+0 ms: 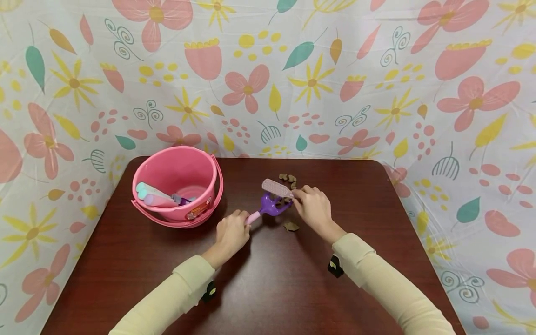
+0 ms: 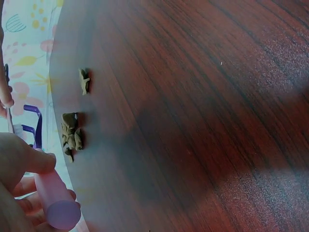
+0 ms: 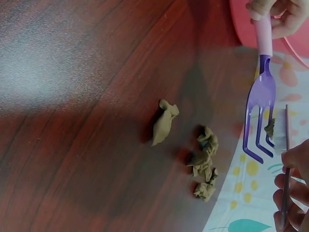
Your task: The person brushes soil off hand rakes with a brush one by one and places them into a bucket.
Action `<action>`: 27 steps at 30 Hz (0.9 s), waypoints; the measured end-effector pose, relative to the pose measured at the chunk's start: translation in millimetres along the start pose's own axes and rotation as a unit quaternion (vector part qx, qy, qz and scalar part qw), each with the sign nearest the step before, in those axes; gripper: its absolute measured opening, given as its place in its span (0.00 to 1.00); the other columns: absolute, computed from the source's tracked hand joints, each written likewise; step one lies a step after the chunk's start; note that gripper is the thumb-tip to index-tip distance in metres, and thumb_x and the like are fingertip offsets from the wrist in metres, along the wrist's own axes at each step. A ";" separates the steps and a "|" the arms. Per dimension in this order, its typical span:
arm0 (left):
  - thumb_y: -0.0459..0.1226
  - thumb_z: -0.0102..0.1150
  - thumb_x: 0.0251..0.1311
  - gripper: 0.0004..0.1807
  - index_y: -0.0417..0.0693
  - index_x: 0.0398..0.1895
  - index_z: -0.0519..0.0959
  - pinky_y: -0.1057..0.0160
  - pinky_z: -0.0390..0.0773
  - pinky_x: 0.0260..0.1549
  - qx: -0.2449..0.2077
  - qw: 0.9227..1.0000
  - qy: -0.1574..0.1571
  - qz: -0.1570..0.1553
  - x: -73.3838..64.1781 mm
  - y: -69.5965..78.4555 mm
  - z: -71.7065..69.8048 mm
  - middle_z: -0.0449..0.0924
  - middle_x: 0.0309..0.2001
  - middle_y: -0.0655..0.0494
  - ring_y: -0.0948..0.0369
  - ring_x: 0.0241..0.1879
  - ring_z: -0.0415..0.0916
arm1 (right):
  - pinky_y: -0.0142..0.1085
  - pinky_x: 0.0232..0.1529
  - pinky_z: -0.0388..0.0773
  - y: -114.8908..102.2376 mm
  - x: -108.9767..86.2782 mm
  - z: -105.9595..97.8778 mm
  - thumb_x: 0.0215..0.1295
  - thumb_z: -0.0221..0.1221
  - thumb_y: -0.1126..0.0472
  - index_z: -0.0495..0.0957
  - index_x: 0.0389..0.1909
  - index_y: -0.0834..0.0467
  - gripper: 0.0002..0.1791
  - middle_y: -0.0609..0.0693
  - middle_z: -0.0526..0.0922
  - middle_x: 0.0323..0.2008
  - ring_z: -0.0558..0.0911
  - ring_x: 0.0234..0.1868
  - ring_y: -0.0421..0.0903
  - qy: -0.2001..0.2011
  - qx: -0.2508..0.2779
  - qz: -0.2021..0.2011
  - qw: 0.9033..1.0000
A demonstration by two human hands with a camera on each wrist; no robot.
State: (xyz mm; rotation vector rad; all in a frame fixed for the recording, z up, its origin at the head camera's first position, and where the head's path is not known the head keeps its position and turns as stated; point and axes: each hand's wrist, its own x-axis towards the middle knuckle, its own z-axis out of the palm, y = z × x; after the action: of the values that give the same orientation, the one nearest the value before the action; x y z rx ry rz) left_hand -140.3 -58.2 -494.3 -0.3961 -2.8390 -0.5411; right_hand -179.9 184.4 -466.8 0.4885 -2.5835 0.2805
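My left hand point(image 1: 232, 232) grips the pink handle of a purple toy hand rake point(image 3: 263, 92), its tines held above the table. A brown crumpled scrap point(image 3: 270, 128) clings to the tines. In my right hand point(image 1: 314, 208) is a slim pink brush point(image 1: 276, 187), its pale bristles facing the rake in the right wrist view. Below the tools, several brown crumpled pieces point(image 3: 205, 159) lie clustered on the table. One larger brown piece point(image 1: 291, 226) lies apart, nearer to me. In the head view, the rake and brush partly hide the cluster.
A pink bucket point(image 1: 180, 160) stands at the left of the dark wooden table point(image 1: 276, 288), its handle lowered. Inside it lean toy tools point(image 1: 157, 197) with teal and lilac handle ends. A flower-patterned cloth point(image 1: 268, 83) hangs behind the table.
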 end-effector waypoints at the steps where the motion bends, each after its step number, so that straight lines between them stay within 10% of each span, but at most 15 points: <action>1: 0.39 0.67 0.43 0.11 0.50 0.33 0.80 0.55 0.74 0.19 0.001 1.000 0.001 0.001 -0.1 0.2 0.1 0.77 0.27 0.57 0.52 0.24 0.78 | 0.44 0.25 0.73 -0.2 1.1 -0.1 0.51 0.65 0.59 0.83 0.37 0.54 0.11 0.51 0.80 0.29 0.77 0.27 0.52 -0.001 -0.001 0.002 1.000; 27: 0.39 0.67 0.43 0.11 0.51 0.33 0.80 0.55 0.74 0.19 0.012 1.000 -0.003 0.006 -2.1 1.0 3.9 0.77 0.27 0.57 0.51 0.24 0.78 | 0.42 0.26 0.74 -12.6 7.8 -5.4 0.53 0.64 0.58 0.83 0.39 0.53 0.11 0.51 0.80 0.31 0.77 0.27 0.50 -0.024 0.010 -0.003 1.000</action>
State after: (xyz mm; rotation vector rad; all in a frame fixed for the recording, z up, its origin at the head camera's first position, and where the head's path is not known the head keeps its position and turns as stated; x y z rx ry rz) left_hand -138.7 -56.3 -498.1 -0.4114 -2.8442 -0.5047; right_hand -179.1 172.2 -456.9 0.5154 -2.6281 0.2968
